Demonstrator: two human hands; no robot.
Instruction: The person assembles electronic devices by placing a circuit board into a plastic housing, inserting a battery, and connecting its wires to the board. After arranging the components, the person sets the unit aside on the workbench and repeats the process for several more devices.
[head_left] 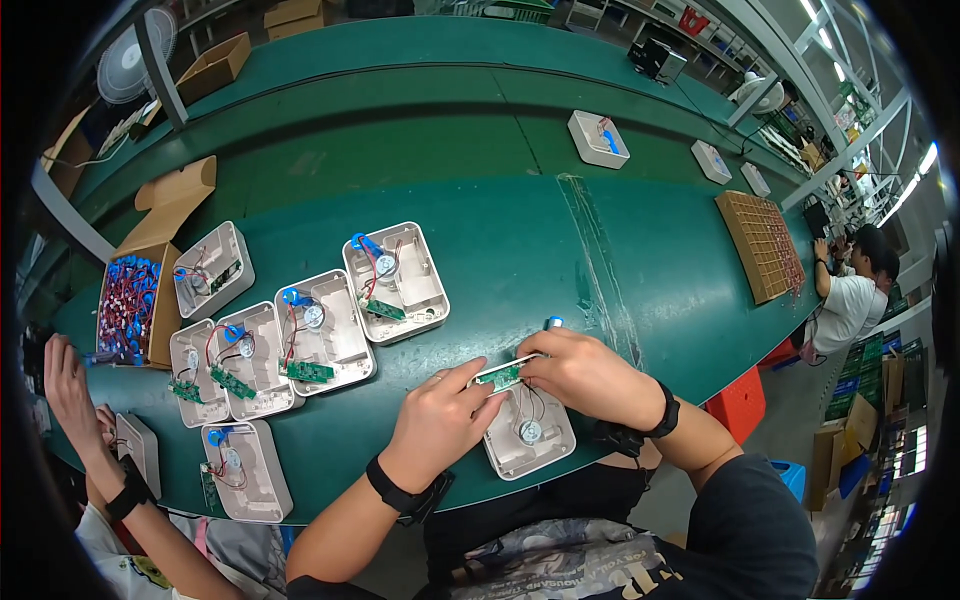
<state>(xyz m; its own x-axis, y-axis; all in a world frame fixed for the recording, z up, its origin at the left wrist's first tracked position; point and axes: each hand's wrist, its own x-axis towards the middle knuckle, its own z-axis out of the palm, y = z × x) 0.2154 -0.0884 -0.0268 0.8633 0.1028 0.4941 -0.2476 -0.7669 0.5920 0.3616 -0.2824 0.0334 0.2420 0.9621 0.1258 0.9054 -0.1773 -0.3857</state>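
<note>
Directly before me lies a white plastic housing (pixel 560 448) with a round silver motor (pixel 529 431) and thin wires inside. At its far end a small green circuit board (pixel 501 377) is pinched between my left hand (pixel 437 418) and my right hand (pixel 592 378). Both hands are closed, fingertips at opposite ends of the board. A thin white edge runs just above the board; I cannot tell what it belongs to. Past my right knuckles a blue cylinder end (pixel 555 322) shows, the rest of it hidden.
To the left stand several similar housings (pixel 352 352) with motors, blue cylinders and green boards. A cardboard box (pixel 165 310) holds many blue wired parts. A co-worker's hand (pixel 68 395) is at far left. A divided cardboard tray (pixel 748 245) lies right, near another seated person (pixel 850 300).
</note>
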